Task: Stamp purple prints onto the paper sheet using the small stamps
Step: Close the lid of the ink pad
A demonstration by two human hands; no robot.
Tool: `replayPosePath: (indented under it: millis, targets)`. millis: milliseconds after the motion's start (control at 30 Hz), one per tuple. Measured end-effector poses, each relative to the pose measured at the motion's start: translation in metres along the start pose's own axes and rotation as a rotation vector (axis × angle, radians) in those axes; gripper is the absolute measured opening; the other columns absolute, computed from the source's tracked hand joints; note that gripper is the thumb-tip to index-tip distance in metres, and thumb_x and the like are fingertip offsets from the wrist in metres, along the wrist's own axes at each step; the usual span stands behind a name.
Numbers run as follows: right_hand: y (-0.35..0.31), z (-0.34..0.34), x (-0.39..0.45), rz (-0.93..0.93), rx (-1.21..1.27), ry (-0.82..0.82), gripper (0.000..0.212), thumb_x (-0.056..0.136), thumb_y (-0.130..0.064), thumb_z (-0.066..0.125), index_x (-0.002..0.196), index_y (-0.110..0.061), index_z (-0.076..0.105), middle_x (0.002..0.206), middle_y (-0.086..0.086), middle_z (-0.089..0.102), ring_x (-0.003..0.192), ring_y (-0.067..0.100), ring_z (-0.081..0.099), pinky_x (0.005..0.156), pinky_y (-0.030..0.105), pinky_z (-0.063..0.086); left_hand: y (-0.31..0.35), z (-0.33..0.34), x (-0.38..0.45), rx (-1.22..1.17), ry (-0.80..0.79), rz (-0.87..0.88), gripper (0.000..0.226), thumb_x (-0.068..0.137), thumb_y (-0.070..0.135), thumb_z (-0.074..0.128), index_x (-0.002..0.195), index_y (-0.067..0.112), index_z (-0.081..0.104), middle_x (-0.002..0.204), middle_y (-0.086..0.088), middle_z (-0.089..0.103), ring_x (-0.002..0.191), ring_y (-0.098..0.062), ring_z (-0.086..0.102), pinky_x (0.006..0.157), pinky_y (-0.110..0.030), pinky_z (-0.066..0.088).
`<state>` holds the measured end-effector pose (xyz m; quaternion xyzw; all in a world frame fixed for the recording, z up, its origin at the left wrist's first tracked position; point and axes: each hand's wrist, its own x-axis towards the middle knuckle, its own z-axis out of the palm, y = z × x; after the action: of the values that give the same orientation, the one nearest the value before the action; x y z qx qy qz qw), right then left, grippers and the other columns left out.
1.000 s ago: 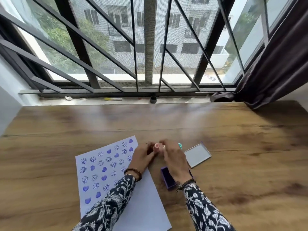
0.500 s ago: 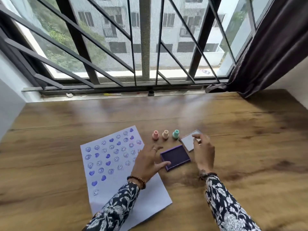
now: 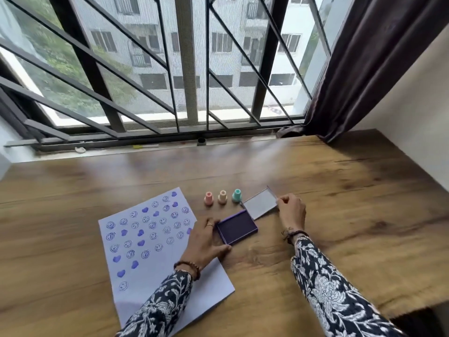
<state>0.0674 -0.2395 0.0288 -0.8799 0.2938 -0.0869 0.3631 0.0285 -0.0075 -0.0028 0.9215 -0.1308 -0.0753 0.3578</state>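
Note:
A white paper sheet (image 3: pixel 155 244) covered with several purple smiley and heart prints lies on the wooden table. Three small stamps stand in a row behind it: pink (image 3: pixel 208 198), cream (image 3: pixel 222 197) and teal (image 3: pixel 236 195). The purple ink pad (image 3: pixel 237 227) lies open, its clear lid (image 3: pixel 260 203) hinged back to the right. My left hand (image 3: pixel 204 242) rests at the pad's left edge, thumb along its front corner. My right hand (image 3: pixel 291 210) pinches the lid's right edge.
The wooden table (image 3: pixel 340 203) runs to a window sill with a black cap (image 3: pixel 201 141) and a yellow pen (image 3: pixel 145 146). A dark curtain (image 3: pixel 364 69) hangs at the right. The table's right corner drops off at the lower right.
A second ago both hands were together at the stamps. The three stamps now stand free in a row, my left hand has dropped beside the ink pad, and my right hand has gone to the lid.

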Motion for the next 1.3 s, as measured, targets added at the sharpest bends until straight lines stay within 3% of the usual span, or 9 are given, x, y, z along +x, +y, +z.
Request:
replayPosePath:
  millis: [133,300,433,533,600,667,800,1033,1300]
  targets:
    - [-0.008,-0.013,-0.024,-0.157,0.118,0.063,0.009,0.088,-0.009,0.056,0.09,-0.003,0.063,0.091,0.018,0.07,0.085,0.031,0.064,0.073,0.037,0.05,-0.001,0.002,-0.005,-0.034,0.037,-0.028,0.075,0.065,0.036,0.077,0.127,0.014,0.042,0.126,-0.009,0.046,0.115,-0.023,0.039,0.095,-0.022,0.028]
    - [-0.019,-0.018,-0.075,-0.561,0.047,0.152,0.01,0.088,-0.013,0.063,0.098,-0.011,0.063,0.086,0.007,0.073,0.072,0.016,0.067,0.057,0.022,0.051,0.004,0.005,-0.011,-0.027,0.108,-0.065,0.074,0.064,0.038,0.077,0.125,0.013,0.044,0.121,-0.01,0.049,0.112,-0.025,0.042,0.097,-0.029,0.033]
    - [-0.006,0.002,-0.119,-0.775,-0.138,0.009,0.025,0.086,-0.014,0.065,0.11,-0.015,0.061,0.094,0.003,0.072,0.076,0.016,0.069,0.062,0.025,0.056,0.006,0.005,-0.015,-0.04,0.123,-0.064,0.075,0.062,0.036,0.079,0.123,0.01,0.045,0.122,-0.011,0.049,0.112,-0.028,0.044,0.099,-0.036,0.036]
    - [0.008,0.016,-0.134,-0.857,-0.259,-0.08,0.024,0.08,-0.014,0.07,0.103,-0.015,0.066,0.095,0.0,0.071,0.08,0.014,0.068,0.067,0.02,0.053,0.005,0.003,-0.016,-0.075,0.104,-0.064,0.072,0.064,0.033,0.078,0.123,0.01,0.044,0.122,-0.012,0.048,0.114,-0.027,0.043,0.101,-0.035,0.035]
    - [0.011,0.02,-0.135,-0.833,-0.248,-0.158,0.02,0.081,-0.016,0.07,0.1,-0.016,0.066,0.097,0.0,0.069,0.082,0.015,0.066,0.07,0.022,0.055,0.004,0.001,-0.016,-0.092,0.097,-0.063,0.071,0.066,0.034,0.077,0.124,0.01,0.043,0.122,-0.012,0.048,0.115,-0.027,0.043,0.101,-0.033,0.034]
    - [0.01,0.024,-0.13,-0.69,-0.163,-0.201,0.02,0.084,-0.025,0.065,0.103,-0.017,0.065,0.107,0.001,0.062,0.092,0.016,0.063,0.077,0.026,0.055,0.003,0.001,-0.016,-0.1,0.096,-0.07,0.072,0.065,0.034,0.078,0.124,0.01,0.043,0.122,-0.012,0.048,0.115,-0.027,0.043,0.101,-0.033,0.034]
    - [-0.003,0.028,-0.111,-0.396,-0.035,-0.229,0.037,0.072,-0.037,0.074,0.103,-0.02,0.064,0.121,0.007,0.049,0.116,0.02,0.047,0.093,0.026,0.04,0.003,0.0,-0.017,-0.128,0.103,-0.082,0.07,0.063,0.03,0.079,0.12,0.009,0.045,0.12,-0.012,0.048,0.113,-0.026,0.045,0.1,-0.031,0.036]
    - [-0.015,0.034,-0.102,-0.331,-0.188,-0.313,0.043,0.066,-0.042,0.072,0.101,-0.023,0.054,0.121,0.011,0.047,0.113,0.028,0.042,0.091,0.034,0.039,0.001,0.001,-0.016,-0.124,0.128,-0.07,0.065,0.06,0.024,0.08,0.114,0.007,0.048,0.114,-0.013,0.05,0.107,-0.025,0.048,0.088,-0.018,0.03]
    - [-0.022,0.036,-0.114,-0.319,-0.194,-0.28,0.051,0.066,-0.038,0.074,0.107,-0.018,0.052,0.124,0.013,0.041,0.115,0.029,0.036,0.094,0.031,0.032,0.002,0.001,-0.016,-0.114,0.147,-0.066,0.056,0.064,0.016,0.075,0.113,0.004,0.05,0.113,-0.017,0.052,0.107,-0.029,0.048,0.088,-0.021,0.03]
